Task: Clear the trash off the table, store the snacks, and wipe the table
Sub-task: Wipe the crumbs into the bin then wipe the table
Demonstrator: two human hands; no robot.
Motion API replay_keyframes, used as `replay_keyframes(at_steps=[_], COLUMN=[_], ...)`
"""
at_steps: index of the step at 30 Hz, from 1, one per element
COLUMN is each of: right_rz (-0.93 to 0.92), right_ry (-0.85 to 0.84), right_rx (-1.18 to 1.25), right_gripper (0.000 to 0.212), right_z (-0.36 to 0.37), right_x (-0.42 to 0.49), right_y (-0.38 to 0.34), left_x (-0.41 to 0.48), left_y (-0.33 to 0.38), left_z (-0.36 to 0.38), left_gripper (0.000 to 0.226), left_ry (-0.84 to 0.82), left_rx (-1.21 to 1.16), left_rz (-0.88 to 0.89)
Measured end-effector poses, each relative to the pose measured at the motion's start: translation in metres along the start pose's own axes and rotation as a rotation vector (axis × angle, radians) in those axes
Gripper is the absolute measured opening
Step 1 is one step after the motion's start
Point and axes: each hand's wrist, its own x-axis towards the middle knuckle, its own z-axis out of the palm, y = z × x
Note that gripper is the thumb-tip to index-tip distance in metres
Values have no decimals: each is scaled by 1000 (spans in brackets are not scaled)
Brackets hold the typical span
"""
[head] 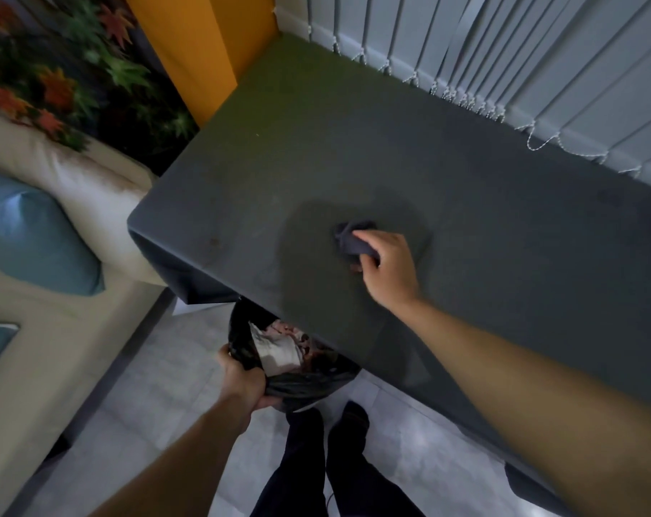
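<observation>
Bench [465, 203] looks cleared, so wiping's what's left: my right hand [389, 268] grips cloth [348, 240] at center, left hand [243, 382] clutches trash bag [301, 382] at 6 o'clock.

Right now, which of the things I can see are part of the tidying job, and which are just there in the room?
Part of the job:
grey cloth bunched under the right hand
dark table
black trash bag held open by the left hand

Just there:
beige sofa
blue cushion
vertical blinds
</observation>
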Motion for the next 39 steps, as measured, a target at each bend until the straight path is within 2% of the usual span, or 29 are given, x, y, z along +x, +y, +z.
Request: replay_keyframes(at_steps=[8, 9, 11, 13, 15, 22, 23, 25, 29, 31, 33, 35, 39], right_rz=[-290, -301, -253, -71, 51, -272, -282, -221, 43, 170, 263, 261, -36], right_ry=[-391, -377, -229, -100, -136, -492, -483, -338, 98, 174, 100, -47, -277], right_rx=[163, 179, 161, 86, 33, 174, 194, 217, 148, 118, 76, 12, -22], right_gripper=[37, 37, 38, 39, 38, 35, 35, 35, 38, 39, 40, 41, 40], right_z=[21, 19, 16, 14, 19, 36, 36, 37, 40, 45, 53, 63, 83], right_x=[-76, -72, -55, -35, -28, -62, -55, -33, 40, 77, 104, 115, 88], right_y=[-52, -53, -52, -49, -50, -79, -81, -83, -74, -73, -76, -78, -98], left_x=[-4, -5, -6, -5, -3, 4, 5, 7, 12, 15, 20, 21, 25], left_y=[-13, -14, -15, -16, -17, -15, -14, -12, -10, -8, -5, -2, 4], left_z=[-7, -8, -10, -13, -17, -21, -22, -26, -38, -44, -51, -55, -62], left_gripper=[60, 60, 58, 58, 59, 56, 56, 56, 61, 63, 64, 66, 69], left_ry=[33, 40, 43, 52, 67, 95, 100, 112, 152, 173, 187, 191, 183], left_rx=[-23, -26, -25, -12, -1, -11, -17, -27, -34, -43, -61, -65, -81], left_rz=[-1, 1, 4, 3, -2, 6, 7, 3, -14, -24, -29, -31, -34])
